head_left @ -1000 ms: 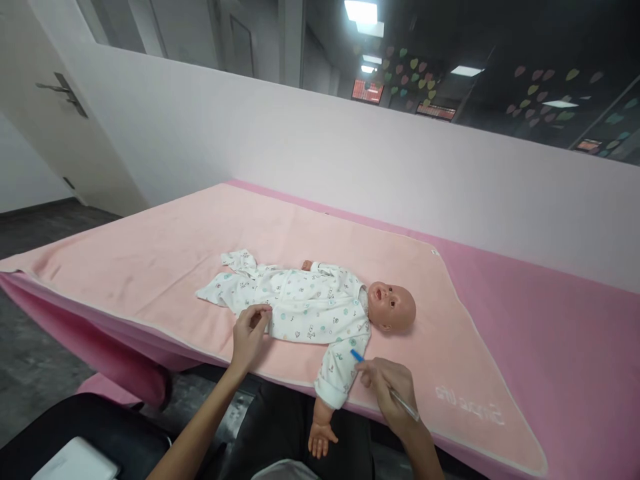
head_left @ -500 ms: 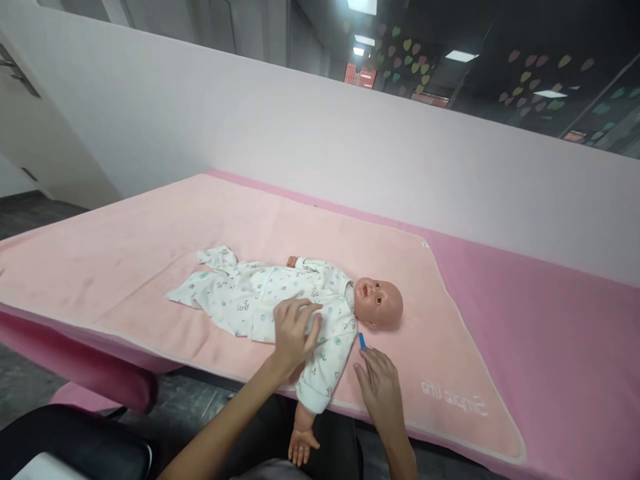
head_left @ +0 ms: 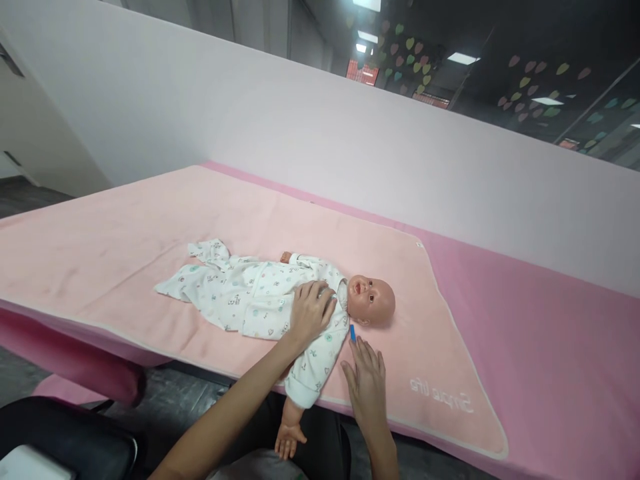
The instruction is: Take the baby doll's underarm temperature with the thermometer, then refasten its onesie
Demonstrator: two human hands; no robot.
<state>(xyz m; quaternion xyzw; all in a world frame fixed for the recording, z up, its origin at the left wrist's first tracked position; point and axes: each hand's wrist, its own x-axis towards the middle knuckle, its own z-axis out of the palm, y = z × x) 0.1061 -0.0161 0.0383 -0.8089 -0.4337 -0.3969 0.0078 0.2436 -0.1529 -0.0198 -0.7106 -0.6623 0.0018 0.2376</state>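
Observation:
A baby doll (head_left: 373, 301) in a white printed romper (head_left: 250, 297) lies on its back on a pink blanket (head_left: 150, 220), head to the right. One doll arm hangs over the near edge. My left hand (head_left: 311, 312) rests on the doll's chest near the collar, fingers curled over the cloth. My right hand (head_left: 367, 381) lies flat on the blanket beside the doll's shoulder, fingers stretched. A thin pen-like stick with a blue tip (head_left: 353, 333) pokes out from under its fingertips, next to the doll's neck.
The blanket covers a darker pink table top (head_left: 550, 320) against a pale partition wall (head_left: 300, 120). A folded pink edge (head_left: 75, 367) hangs at the left. A dark chair (head_left: 65, 433) stands at the lower left.
My left hand moved from the romper's lower hem up to the doll's chest. My right hand flattened onto the blanket and slid the blue-tipped stick toward the doll's neck.

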